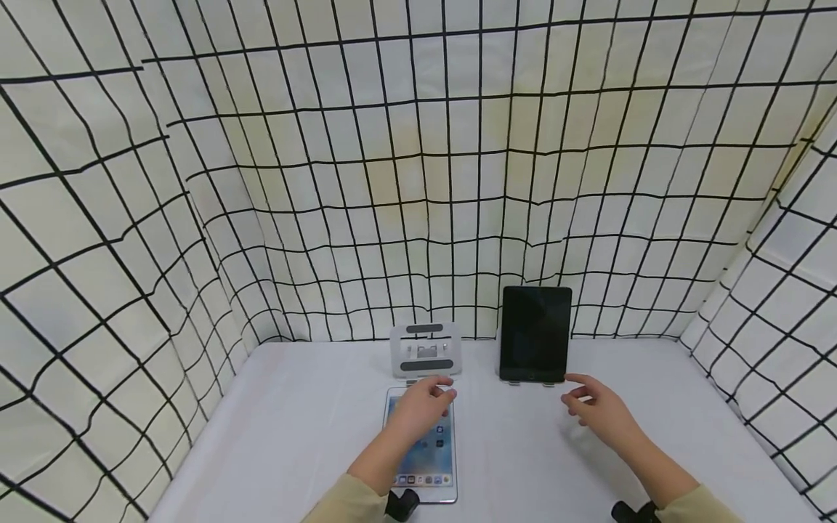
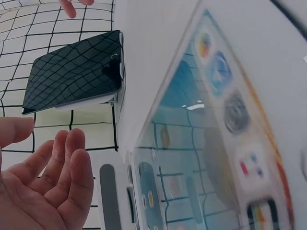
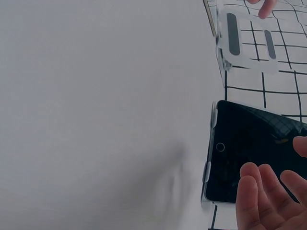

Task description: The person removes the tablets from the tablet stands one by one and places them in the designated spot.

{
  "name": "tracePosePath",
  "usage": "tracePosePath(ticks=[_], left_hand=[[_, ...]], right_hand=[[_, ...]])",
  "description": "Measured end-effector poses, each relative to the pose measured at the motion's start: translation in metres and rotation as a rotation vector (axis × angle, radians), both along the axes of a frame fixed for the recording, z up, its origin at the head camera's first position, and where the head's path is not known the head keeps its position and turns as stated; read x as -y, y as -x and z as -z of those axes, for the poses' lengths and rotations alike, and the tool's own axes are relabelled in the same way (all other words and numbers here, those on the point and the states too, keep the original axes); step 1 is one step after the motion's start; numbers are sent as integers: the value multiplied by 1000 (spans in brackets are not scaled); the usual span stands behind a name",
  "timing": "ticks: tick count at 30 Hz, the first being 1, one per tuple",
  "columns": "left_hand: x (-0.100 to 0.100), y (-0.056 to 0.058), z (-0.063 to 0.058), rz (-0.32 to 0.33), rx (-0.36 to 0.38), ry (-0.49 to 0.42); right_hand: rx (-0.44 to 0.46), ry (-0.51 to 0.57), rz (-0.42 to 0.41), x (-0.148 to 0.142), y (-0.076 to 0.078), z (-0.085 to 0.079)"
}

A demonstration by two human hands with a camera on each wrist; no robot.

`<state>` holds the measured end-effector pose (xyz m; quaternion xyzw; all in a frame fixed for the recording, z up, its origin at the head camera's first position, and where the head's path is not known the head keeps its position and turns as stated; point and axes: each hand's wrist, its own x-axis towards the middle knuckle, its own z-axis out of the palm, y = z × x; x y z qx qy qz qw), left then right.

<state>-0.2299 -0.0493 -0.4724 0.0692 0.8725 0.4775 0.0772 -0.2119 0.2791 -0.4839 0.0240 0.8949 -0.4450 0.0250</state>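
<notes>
A white-framed tablet point(image 1: 425, 457) lies flat on the table with its screen lit and rows of app icons showing. My left hand point(image 1: 421, 407) hovers over its upper part, fingers loosely bent around nothing. Just behind it stands a white tablet stand point(image 1: 426, 350) with grey pads and no tablet on it. To the right, a black tablet point(image 1: 536, 334) with a dark screen leans upright on a second stand point(image 3: 214, 117), mostly hidden behind it. Near that tablet's lower right corner is my right hand point(image 1: 598, 410), its fingers relaxed and holding nothing.
A white cloth point(image 1: 314, 436) covers the table. White curtains with a black grid point(image 1: 458, 181) rise behind it and on both sides. Dark wrist straps point(image 1: 402, 503) sit by both sleeve cuffs.
</notes>
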Motion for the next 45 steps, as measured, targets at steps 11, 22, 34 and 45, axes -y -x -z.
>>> tracePosePath(ticks=[11,22,34,45], left_hand=[[-25,11,6,-26,-10,-87],[-48,27,8,-106,-36,-184],[-70,46,1,-112,-87,-246],[-89,64,-2,-114,-54,-315]], right_hand=[[-29,-4,19,-5,10,1],[-84,8,48,-13,36,-10],[-124,17,92,-24,57,-10],[-120,31,110,-23,72,-13]])
